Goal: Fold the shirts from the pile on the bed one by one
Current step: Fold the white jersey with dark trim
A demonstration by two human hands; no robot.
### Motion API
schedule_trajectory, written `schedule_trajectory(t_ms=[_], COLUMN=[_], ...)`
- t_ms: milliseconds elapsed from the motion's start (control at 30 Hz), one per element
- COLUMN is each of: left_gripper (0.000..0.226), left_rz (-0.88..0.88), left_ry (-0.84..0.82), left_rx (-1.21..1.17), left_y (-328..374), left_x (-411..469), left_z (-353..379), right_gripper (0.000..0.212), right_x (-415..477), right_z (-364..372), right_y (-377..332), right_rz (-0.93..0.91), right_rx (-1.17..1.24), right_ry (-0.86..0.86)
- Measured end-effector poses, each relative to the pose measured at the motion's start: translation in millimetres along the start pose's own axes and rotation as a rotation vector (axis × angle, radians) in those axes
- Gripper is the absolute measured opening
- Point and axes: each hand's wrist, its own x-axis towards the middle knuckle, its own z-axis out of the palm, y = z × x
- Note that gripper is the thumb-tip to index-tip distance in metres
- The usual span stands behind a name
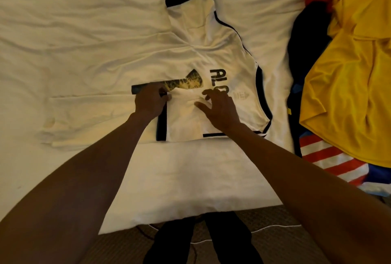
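On the bed, a white shirt with black trim lies spread flat in the middle, its near part folded inward. The left hand pinches the folded cloth near a black edge. The right hand rests on the shirt just beside it, fingers spread. The pile of yellow, red, navy and striped shirts lies to the right.
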Motion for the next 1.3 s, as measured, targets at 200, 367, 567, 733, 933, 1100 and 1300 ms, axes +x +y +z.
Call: schedule_trajectory(t_ms=[200,367,567,733,933,1100,1300], left_gripper=[0.023,0.036,0.058,0.034,0.042,0.071,0.096], left_rz=[-0.022,0.105,0.148,0.039,-0.079,-0.159,-0.283], left_ry=[0.111,0.082,0.172,0.209,0.215,0.096,0.051], left_rx=[-0.059,0.025,-0.192,-0.308,-0.413,-0.471,-0.608], left_y=[-12,-20,-9,8,41,56,64], left_x=[5,-1,38,102,179,229,270], left_z=[-7,-9,-39,-62,-73,-68,-64], right_gripper=[0.026,0.028,0.027,0.033,0.059,0.066,0.052], right_x=[31,35,86,162,248,291,308], right_z=[5,6,-15,-39,-66,-75,-89], right_y=[-9,-7,-20,-17,-4,15,38], right_rz=[0.102,0.034,0.016,0.085,0.243,0.327,0.156], right_rx=[0.007,-0.01,0.125,0.059,-0.091,-0.111,-0.063], right_ry=[-0.121,-0.035,0.124,0.228,0.192,-0.028,-0.056])
